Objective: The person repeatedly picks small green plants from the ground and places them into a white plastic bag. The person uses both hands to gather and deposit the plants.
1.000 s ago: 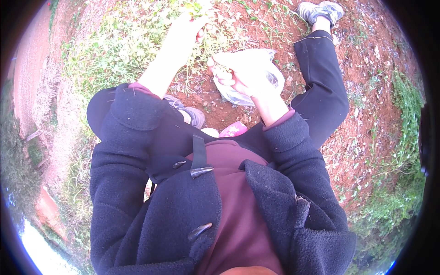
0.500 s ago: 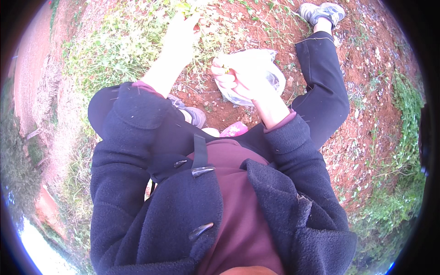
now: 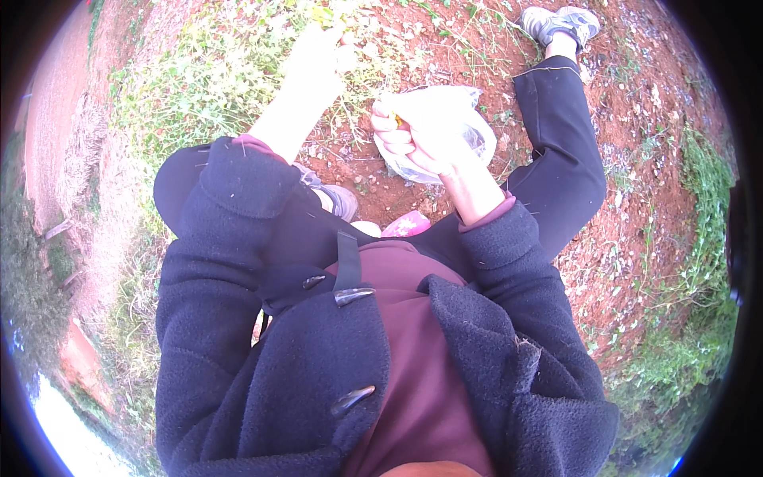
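My left hand (image 3: pixel 322 60) reaches into pale green weeds (image 3: pixel 183 95) at the top centre, its curled fingers washed out by glare; what they hold is hard to make out. My right hand (image 3: pixel 416 137) is closed in a pinch on a small yellow-green bit (image 3: pixel 397 121), over the near left part of a crumpled white plastic bag (image 3: pixel 477 131).
I sit on red soil (image 3: pixel 636 95), my right leg (image 3: pixel 548 135) stretched forward, a grey shoe (image 3: pixel 338 203) under me. A pink floral item (image 3: pixel 405 224) lies between my legs. More green plants (image 3: pixel 699 215) grow at right; a dirt strip (image 3: pixel 48 159) runs at far left.
My right hand has shifted slightly rightward, and the yellow bit in its fingers shows more. My left hand has moved a little among the weeds and looks more washed out.
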`<state>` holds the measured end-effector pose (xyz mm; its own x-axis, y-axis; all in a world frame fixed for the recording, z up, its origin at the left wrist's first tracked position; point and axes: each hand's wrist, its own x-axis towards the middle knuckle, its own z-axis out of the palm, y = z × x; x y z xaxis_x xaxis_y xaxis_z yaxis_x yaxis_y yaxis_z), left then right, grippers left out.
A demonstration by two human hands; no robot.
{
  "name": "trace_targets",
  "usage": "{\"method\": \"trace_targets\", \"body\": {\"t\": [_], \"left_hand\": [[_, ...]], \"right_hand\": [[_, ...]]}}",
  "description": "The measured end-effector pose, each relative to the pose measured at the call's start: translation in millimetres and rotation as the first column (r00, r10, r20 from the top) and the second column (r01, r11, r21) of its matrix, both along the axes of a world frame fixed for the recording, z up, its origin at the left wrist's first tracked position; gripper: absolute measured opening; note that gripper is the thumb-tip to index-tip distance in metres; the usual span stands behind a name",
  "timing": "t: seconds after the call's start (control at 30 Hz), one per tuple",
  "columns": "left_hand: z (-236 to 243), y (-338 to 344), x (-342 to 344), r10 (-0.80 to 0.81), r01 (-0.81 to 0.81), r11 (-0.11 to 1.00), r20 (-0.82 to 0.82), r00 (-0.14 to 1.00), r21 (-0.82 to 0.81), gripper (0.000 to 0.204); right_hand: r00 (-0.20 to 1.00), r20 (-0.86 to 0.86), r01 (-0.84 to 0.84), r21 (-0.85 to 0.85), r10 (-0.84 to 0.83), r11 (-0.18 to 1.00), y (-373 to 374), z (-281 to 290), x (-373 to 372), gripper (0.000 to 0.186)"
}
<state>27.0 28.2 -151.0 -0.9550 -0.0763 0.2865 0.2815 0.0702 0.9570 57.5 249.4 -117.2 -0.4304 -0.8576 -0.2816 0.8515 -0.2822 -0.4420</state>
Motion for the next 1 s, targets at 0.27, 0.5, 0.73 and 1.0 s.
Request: {"method": "trace_targets", "body": {"t": [0.27, 0.5, 0.73, 1.0], "left_hand": [[-16, -13, -4, -0.021, -0.076, 0.883, -0.201, 0.979, -0.463, 0.025], [35, -44, 5, -0.071, -0.141, 0.828, 0.352, 0.933, 0.542, 0.032], [51, -52, 2, 0.265, -0.276, 0.958, 0.121, 0.956, 0.081, 0.016], [90, -44, 15, 0.048, -0.309, 0.707, 0.393, 0.918, 0.636, 0.014]], "right_hand": [[0.999, 0.046, -0.004, 0.015, 0.004, 1.0, 4, 6, 1, 0.014], [0.976, -0.212, -0.011, 0.192, 0.052, 0.981, 35, -6, -14, 0.015], [-0.144, -0.543, 0.621, 0.601, 0.827, 0.503, 61, -34, -31, 0.024], [0.094, -0.513, 0.548, 0.742, 0.853, 0.386, 44, -20, -53, 0.024]]}}
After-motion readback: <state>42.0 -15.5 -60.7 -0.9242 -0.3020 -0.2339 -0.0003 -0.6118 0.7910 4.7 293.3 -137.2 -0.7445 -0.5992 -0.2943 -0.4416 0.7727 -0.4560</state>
